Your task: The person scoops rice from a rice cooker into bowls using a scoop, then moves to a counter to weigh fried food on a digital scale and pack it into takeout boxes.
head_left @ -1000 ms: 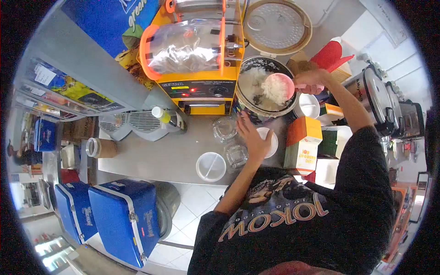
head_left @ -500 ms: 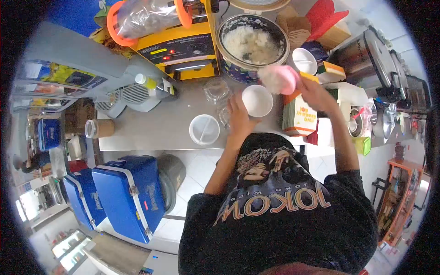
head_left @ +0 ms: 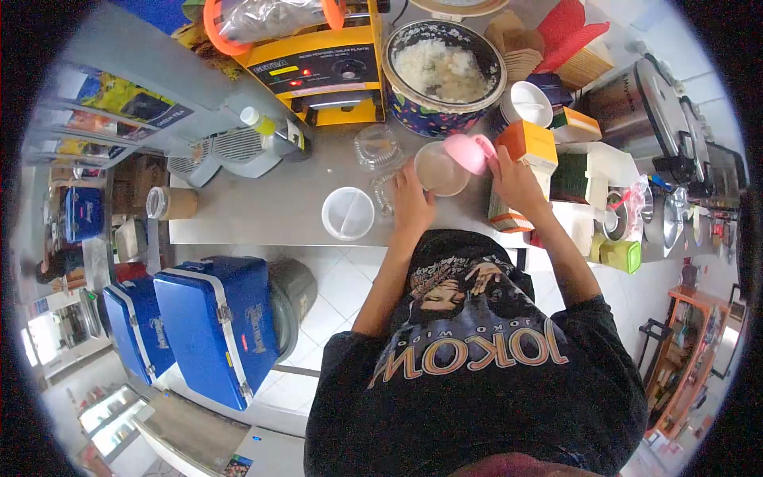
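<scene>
My left hand (head_left: 414, 200) is closed around the near left side of a round white bowl (head_left: 435, 179) on the steel counter. The bowl's inside looks shaded, and I cannot make out how much is in it. In my right hand (head_left: 515, 184) is a pink plastic scoop (head_left: 467, 153), gripped by its handle. The scoop is tipped over the bowl's right rim, its mouth turned down and hidden. Behind the bowl stands a rice cooker pot (head_left: 445, 107) with white rice (head_left: 439, 70) inside. A divided white container (head_left: 348, 213) sits left of my left hand.
Left of the pot is a yellow cup-sealing machine (head_left: 330, 75). Clear plastic lids (head_left: 377, 147) lie before it. Stacked white containers (head_left: 527, 105) and printed food boxes (head_left: 528, 143) crowd the right. A lidded jar (head_left: 171, 203) stands far left; blue cooler boxes (head_left: 211, 318) are below the counter.
My right hand has brought the rice-filled scoop left and down, tipping it over the bowl. My left hand still steadies the bowl. The whole view has shifted slightly.
</scene>
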A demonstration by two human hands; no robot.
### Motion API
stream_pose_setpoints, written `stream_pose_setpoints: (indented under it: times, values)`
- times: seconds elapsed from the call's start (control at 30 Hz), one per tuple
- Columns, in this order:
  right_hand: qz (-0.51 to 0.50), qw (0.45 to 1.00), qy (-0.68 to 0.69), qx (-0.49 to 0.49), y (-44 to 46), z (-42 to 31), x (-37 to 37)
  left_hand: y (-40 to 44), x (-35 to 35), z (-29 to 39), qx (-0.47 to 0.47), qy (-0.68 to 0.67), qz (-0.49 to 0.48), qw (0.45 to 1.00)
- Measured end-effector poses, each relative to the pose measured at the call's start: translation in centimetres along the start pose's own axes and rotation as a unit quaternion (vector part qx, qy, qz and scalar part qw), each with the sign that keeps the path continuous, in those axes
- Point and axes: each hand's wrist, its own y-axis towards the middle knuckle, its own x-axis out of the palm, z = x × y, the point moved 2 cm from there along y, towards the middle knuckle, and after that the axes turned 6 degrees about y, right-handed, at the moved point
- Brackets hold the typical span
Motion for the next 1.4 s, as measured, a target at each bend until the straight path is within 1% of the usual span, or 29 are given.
stream_pose_setpoints:
  times: [0.03,0.13,0.23,0.33,0.4,0.43,0.47,0.57,0.6,0.63,0.7,0.77,0.83,0.87,0.93,0.97,1.0,1.03,1.1,1.13,1.17,1.2,1.23,1.27,1.3,1.33,1.37,1.4]
  values:
    - [0.004,1.000,-0.007,-0.003,0.1,0.2,0.2,0.1,0.1,-0.3,-0.001,-0.003,-0.002,1.000]
    - [-0.022,0.999,-0.018,-0.024,0.1,-2.7,-3.1,0.0,0.7,-1.1,-0.013,0.016,0.000,1.000]
    - [-0.068,0.996,-0.061,-0.002,0.7,-4.6,-4.1,0.0,1.5,-2.3,-0.017,0.054,0.002,0.998]
    - [-0.062,0.987,-0.113,-0.101,1.1,-4.6,1.1,0.1,2.4,-2.8,-0.012,0.091,0.004,0.996]
    - [-0.092,0.980,-0.161,-0.074,2.0,-5.1,2.8,-0.7,2.5,-2.5,-0.015,0.102,-0.021,0.995]
    - [-0.102,0.974,-0.189,-0.065,2.8,-5.5,2.6,-0.6,2.4,-2.3,-0.017,0.100,-0.035,0.994]
    - [-0.102,0.965,-0.226,-0.085,3.0,-5.9,0.8,-0.3,2.1,-2.3,-0.021,0.099,-0.046,0.994]
    - [-0.189,0.952,-0.230,-0.072,2.7,-4.8,2.9,-0.5,3.3,-2.8,-0.010,0.130,-0.027,0.991]
    - [-0.143,0.963,-0.208,-0.093,2.0,-3.9,4.5,-0.9,3.6,-3.3,-0.006,0.132,-0.030,0.991]
    - [-0.175,0.962,-0.192,-0.085,1.9,-3.9,3.3,-1.2,4.2,-3.9,-0.001,0.133,-0.033,0.991]
    - [-0.233,0.955,-0.167,-0.079,3.5,-4.3,-1.8,-0.1,4.3,-3.9,0.003,0.121,-0.027,0.992]
    - [-0.194,0.972,-0.110,-0.075,4.3,-3.3,-5.8,-0.2,3.5,-3.7,-0.008,0.099,-0.029,0.995]
    - [-0.183,0.982,-0.023,-0.050,5.5,-5.4,-12.5,0.3,2.4,-2.6,-0.016,0.022,0.008,1.000]
    - [-0.132,0.988,-0.033,-0.071,6.9,-5.4,-13.9,0.8,1.7,-1.9,-0.018,-0.015,0.025,0.999]
    - [-0.038,0.974,-0.160,-0.158,10.8,-5.4,-14.8,1.9,0.5,0.2,-0.003,-0.033,0.058,0.998]
    - [-0.022,0.964,-0.206,-0.165,13.8,-5.5,-14.1,2.5,0.0,1.3,0.006,-0.042,0.074,0.996]
    - [-0.005,0.953,-0.251,-0.170,16.7,-5.5,-13.4,3.3,-0.4,2.1,0.012,-0.065,0.063,0.996]
    - [-0.019,0.967,-0.226,-0.116,19.9,-4.5,-10.9,4.1,-0.5,2.9,0.003,-0.066,0.077,0.995]
    - [0.024,0.957,-0.239,-0.161,23.9,-3.6,-6.5,5.9,0.0,4.3,-0.017,-0.069,0.106,0.992]
    - [0.030,0.957,-0.236,-0.168,25.2,-2.6,-4.1,6.8,0.5,4.4,-0.034,-0.051,0.116,0.991]
    - [0.035,0.956,-0.233,-0.176,26.6,-1.5,-1.7,7.6,0.7,4.6,-0.025,-0.056,0.120,0.991]
    - [0.037,0.954,-0.231,-0.186,27.7,-0.9,-0.6,8.1,1.0,4.6,-0.018,-0.060,0.123,0.990]
    - [0.039,0.953,-0.226,-0.199,28.0,-1.4,-1.1,8.5,1.2,4.5,-0.015,-0.063,0.124,0.990]
    - [0.038,0.952,-0.219,-0.212,27.7,-2.0,-2.0,9.0,1.2,4.6,-0.028,-0.062,0.106,0.992]
    - [0.031,0.951,-0.210,-0.224,27.0,-2.3,-1.9,9.2,1.7,4.7,-0.031,-0.080,0.121,0.989]
    - [-0.039,0.931,-0.236,-0.275,28.5,-0.7,-0.7,9.3,2.3,4.7,-0.032,-0.094,0.130,0.987]
    - [-0.160,0.928,-0.235,-0.239,28.7,-1.7,-1.0,9.6,2.6,4.6,-0.024,-0.110,0.142,0.984]
    - [-0.275,0.910,-0.234,-0.202,29.4,-4.0,-3.1,9.8,2.2,4.9,-0.030,-0.105,0.134,0.985]
